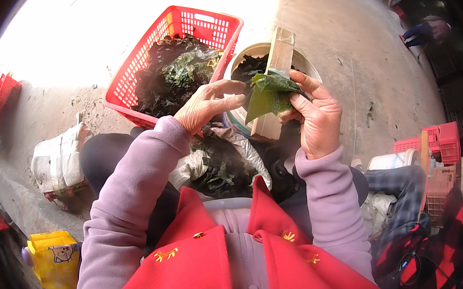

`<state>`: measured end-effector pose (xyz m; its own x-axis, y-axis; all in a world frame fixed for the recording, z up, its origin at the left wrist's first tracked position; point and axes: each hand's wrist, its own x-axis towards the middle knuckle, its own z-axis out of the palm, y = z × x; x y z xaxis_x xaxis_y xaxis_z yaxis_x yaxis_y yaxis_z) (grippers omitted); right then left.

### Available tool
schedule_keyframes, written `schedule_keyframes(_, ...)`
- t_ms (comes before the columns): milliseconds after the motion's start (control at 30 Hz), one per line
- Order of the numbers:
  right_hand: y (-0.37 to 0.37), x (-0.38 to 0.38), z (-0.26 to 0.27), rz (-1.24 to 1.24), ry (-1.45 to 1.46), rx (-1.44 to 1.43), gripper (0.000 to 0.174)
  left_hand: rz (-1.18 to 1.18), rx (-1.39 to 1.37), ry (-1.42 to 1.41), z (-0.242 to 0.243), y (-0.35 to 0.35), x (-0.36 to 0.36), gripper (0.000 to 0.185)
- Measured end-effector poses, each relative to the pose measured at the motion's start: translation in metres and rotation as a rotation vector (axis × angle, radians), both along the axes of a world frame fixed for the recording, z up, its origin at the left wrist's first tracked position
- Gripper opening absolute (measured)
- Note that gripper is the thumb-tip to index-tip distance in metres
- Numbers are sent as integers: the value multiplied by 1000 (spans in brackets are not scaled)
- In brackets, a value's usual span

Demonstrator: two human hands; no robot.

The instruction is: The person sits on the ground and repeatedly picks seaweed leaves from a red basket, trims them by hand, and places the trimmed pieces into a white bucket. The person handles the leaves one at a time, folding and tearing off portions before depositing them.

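My right hand [315,111] grips a green sheet of leafy material, probably seaweed [270,97], between thumb and fingers, over a wooden board [280,55]. That board lies across a round bucket [312,68] holding dark leafy pieces. To the left of the sheet, my left hand [215,103] is curved with thumb and fingertips a little apart, nothing visible between them. Beside the bucket, a red plastic basket [137,61] contains a heap of dark, crinkled leaves [171,72]. Between my knees, a woven sack [251,155] lies around more dark green leaves [224,169].
A white bundle [58,160] and a yellow bag [53,259] are on the left. A person in plaid trousers [402,187] sits close on my right, near red crates [442,138] and a white bucket [394,160]. Another person [432,30] is farther off.
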<state>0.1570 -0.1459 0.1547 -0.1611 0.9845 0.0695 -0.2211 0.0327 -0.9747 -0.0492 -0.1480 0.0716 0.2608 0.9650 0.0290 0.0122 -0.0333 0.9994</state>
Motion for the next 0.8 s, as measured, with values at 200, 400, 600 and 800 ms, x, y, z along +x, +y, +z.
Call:
schedule_keyframes(200, -19, 6, -40, -23, 143, -140, 31, 86, -175, -419, 19, -7, 40, 12)
schedule_keyframes(400, -13, 40, -54, 162, -68, -121, 54, -155, -266, -178, 35, -4, 33, 8)
schedule_keyframes(600, 10, 37, -56, 706, 129, -101, 70, -413, -217, -75, 65, -1, 38, 7)
schedule_keyframes(800, 24, 47, -48, 558, -211, -123, 17, -311, -228, 10, 61, 17, 26, 10)
